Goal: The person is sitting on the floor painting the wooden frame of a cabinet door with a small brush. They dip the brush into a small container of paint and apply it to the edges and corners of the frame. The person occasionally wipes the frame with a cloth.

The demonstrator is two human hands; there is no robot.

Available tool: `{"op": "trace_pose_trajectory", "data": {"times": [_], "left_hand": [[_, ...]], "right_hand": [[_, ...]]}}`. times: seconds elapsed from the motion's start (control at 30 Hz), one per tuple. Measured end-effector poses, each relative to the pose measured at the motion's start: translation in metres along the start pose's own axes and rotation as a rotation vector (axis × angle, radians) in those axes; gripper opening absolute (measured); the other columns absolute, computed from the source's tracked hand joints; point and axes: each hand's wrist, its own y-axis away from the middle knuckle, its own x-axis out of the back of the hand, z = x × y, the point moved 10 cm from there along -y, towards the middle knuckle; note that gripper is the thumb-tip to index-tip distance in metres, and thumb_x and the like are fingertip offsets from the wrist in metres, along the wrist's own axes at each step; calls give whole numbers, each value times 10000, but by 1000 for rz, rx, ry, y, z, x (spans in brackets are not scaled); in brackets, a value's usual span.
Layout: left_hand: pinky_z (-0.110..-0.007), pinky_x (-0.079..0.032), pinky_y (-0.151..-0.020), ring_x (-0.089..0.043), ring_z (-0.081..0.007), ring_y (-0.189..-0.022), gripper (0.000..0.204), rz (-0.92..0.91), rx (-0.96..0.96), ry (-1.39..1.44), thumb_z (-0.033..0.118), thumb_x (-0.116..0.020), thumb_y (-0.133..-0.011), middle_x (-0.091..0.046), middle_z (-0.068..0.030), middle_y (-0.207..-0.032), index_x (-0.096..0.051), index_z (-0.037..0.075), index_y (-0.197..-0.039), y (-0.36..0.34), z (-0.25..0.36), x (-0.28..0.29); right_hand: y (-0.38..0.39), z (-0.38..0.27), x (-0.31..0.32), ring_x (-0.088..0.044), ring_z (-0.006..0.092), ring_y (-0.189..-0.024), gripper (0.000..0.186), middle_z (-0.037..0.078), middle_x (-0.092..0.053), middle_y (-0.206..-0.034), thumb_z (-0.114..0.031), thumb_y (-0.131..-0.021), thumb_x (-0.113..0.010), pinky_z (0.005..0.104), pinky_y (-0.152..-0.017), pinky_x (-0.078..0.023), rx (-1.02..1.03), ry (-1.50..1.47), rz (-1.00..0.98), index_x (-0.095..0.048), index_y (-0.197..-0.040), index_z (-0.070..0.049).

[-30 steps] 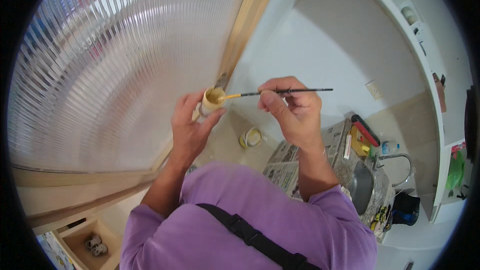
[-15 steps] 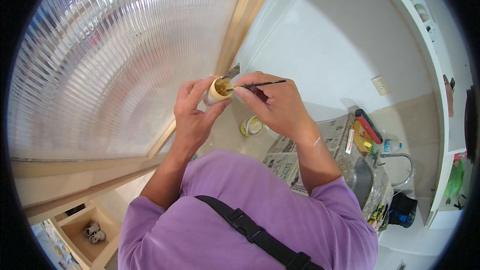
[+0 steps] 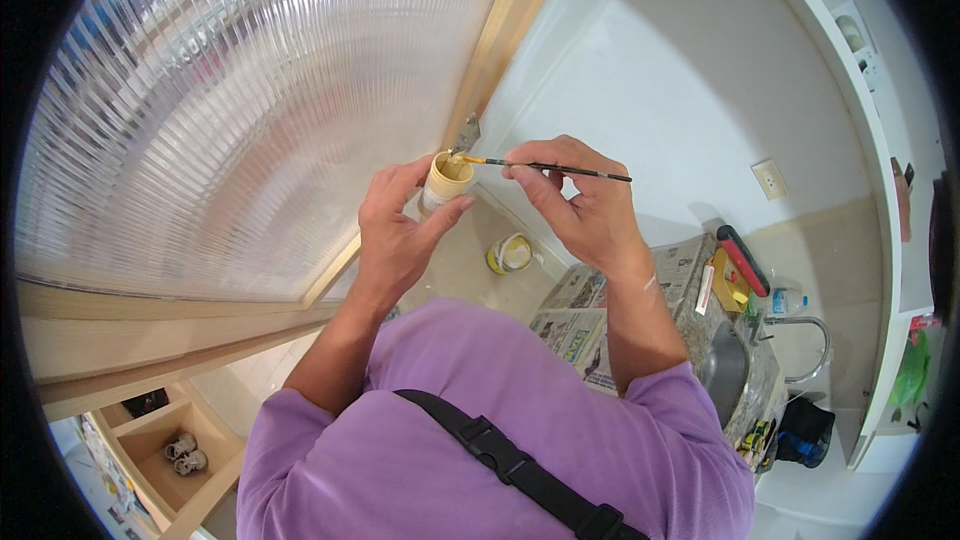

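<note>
A small cream-coloured jar (image 3: 436, 196) is gripped by my left hand (image 3: 395, 225), fingers and thumb wrapped round its sides, its open mouth facing up. Yellowish paste or paint shows inside. Just beyond the rim, a stained metal scraper blade (image 3: 468, 132) sticks up; I cannot tell whether it stands in the jar or is held behind it. My right hand (image 3: 585, 200) pinches a thin paintbrush (image 3: 575, 172) with a dark handle. The brush lies nearly level, its tip at the jar's mouth.
A ribbed translucent panel (image 3: 250, 130) in a wooden frame (image 3: 480, 75) stands at left. A yellow-white tub (image 3: 512, 253) sits on the floor. Newspaper (image 3: 570, 330) covers part of the counter by a sink (image 3: 722, 365) at right. An open wooden compartment (image 3: 150, 440) is at lower left.
My right hand has drawn the brush up and to the right, so its lighter front part now shows at the jar's rim. The jar has shifted slightly right.
</note>
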Motion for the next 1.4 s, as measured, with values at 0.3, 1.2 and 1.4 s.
{"op": "trace_pose_trajectory", "data": {"times": [0.3,1.2,1.4], "left_hand": [[-406,-525,-883,-664,-293,-1004,495,-6,1,-58,174,-907,-823,-735,-136,-1113,-732,40,-1266,-1,-6,-3],[-417,-512,-924,-641,-303,-1028,499,-48,112,60,141,-917,-803,-718,-128,-1068,-728,35,-1252,12,-37,-1],[-421,-510,-924,-639,-303,-1024,489,-53,101,68,139,-913,-807,-716,-128,-1061,-728,35,-1248,9,-41,-4]], "right_hand": [[-5,-1,33,-716,145,-875,134,83,-779,-1006,26,-942,-769,288,-738,-555,13,-274,207,-694,-1048,-8],[-201,-66,190,-694,241,-915,133,75,-738,-897,-74,-810,-775,372,-850,-554,541,409,603,-673,-896,-68],[-197,-80,181,-675,262,-863,152,60,-709,-860,-31,-783,-758,375,-815,-536,667,530,567,-668,-896,-80]]}}
